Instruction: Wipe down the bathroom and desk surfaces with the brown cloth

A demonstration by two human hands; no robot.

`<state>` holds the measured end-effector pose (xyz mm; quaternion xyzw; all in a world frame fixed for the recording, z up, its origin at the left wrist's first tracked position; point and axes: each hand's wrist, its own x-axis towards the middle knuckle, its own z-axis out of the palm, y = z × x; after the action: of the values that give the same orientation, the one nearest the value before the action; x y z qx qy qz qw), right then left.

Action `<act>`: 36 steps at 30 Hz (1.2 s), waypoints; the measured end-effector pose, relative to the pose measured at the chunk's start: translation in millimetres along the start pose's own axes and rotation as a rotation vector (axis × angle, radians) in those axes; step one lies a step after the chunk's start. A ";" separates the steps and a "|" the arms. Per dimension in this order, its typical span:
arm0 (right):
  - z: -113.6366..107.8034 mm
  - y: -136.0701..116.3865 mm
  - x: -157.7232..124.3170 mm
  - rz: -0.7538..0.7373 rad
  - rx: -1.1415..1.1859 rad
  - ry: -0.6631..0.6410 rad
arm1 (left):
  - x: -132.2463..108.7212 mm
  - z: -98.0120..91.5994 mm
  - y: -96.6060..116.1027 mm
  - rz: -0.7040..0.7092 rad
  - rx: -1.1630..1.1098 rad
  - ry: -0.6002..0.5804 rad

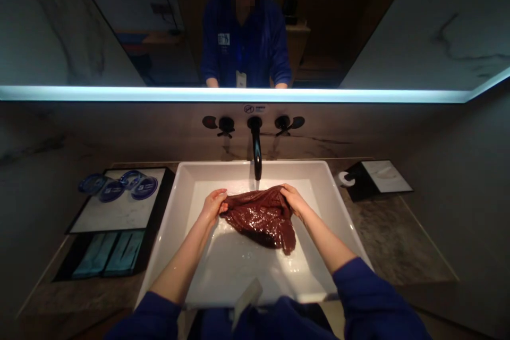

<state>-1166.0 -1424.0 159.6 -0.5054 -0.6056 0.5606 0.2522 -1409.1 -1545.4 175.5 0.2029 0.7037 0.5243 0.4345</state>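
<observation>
A wet dark red cloth (263, 218) hangs stretched over the white square sink (187, 180), just under the black wall spout (256, 149). My left hand (214, 205) is closed on the cloth's left edge. My right hand (294, 200) is closed on its right edge. The cloth sags between them, with one corner drooping toward the basin floor. Both of my sleeves are dark blue and pushed up the forearms.
Two black tap handles (225, 124) (286, 123) flank the spout. A tray (119, 212) at the left holds blue-capped round items (119, 186) and teal packets (107, 254). A small black tray (374, 178) sits at the right. A lit mirror (247, 26) above reflects me.
</observation>
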 end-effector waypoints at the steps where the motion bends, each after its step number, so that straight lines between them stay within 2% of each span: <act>1: -1.5 6.6 10.0 -0.007 -0.036 0.040 | 7.6 1.2 -3.0 0.012 0.025 0.018; 4: -5.0 27.3 23.2 -0.048 -0.152 0.166 | 22.2 -0.9 -11.8 0.114 0.165 0.083; 7: 11.9 50.6 7.4 -0.185 -0.465 0.197 | 20.2 -3.6 -27.7 0.259 0.352 0.101; 9: 35.2 63.3 -11.7 -0.343 -0.771 0.054 | 10.5 -0.9 -42.9 0.330 0.447 0.062; 12: 64.5 71.7 -31.4 -0.535 -0.997 -0.311 | -6.8 5.1 -66.6 0.448 0.784 -0.050; 13: 67.2 72.1 -32.7 -0.557 -1.014 -0.383 | -11.1 5.3 -73.0 0.482 0.939 -0.087; 15: 59.5 71.6 -27.9 -0.531 -1.034 -0.388 | -15.5 1.6 -81.6 0.515 1.199 -0.129; 18: 32.7 69.9 -14.1 -0.400 -1.071 -0.218 | -14.8 -7.7 -84.2 0.504 1.344 -0.114; 20: 25.4 66.1 -10.5 -0.279 -1.077 -0.087 | -13.7 -9.5 -82.0 0.487 1.392 -0.104; 21: 29.3 62.6 -12.0 -0.229 -1.073 -0.026 | -13.6 -8.2 -80.7 0.472 1.411 -0.110; 23: 52.7 53.4 -21.2 -0.216 -1.047 0.023 | -14.7 -2.8 -79.2 0.439 1.440 -0.142; 25: 89.8 43.0 -33.9 -0.372 -0.980 -0.080 | -16.7 2.8 -80.3 0.434 1.465 -0.182; 27: 126.4 34.2 -42.9 -0.571 -0.879 -0.273 | -18.6 4.6 -83.4 0.451 1.492 -0.186; 28: 140.3 31.0 -44.2 -0.629 -0.835 -0.359 | -19.2 3.6 -85.1 0.455 1.500 -0.185; 30: 154.7 27.8 -40.0 -0.641 -0.794 -0.475 | -19.8 -1.3 -87.4 0.437 1.504 -0.190; 33: 144.8 29.5 -21.6 -0.563 -0.816 -0.513 | -19.9 -9.8 -87.3 0.429 1.486 -0.205; 36: 110.4 35.3 -1.1 -0.433 -0.879 -0.442 | -20.0 -13.1 -85.2 0.430 1.472 -0.194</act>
<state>-1250.2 -1476.8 100.0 -0.2968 -0.9122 0.2823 -0.0070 -1394.7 -1599.0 106.5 0.6169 0.7747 -0.0259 0.1360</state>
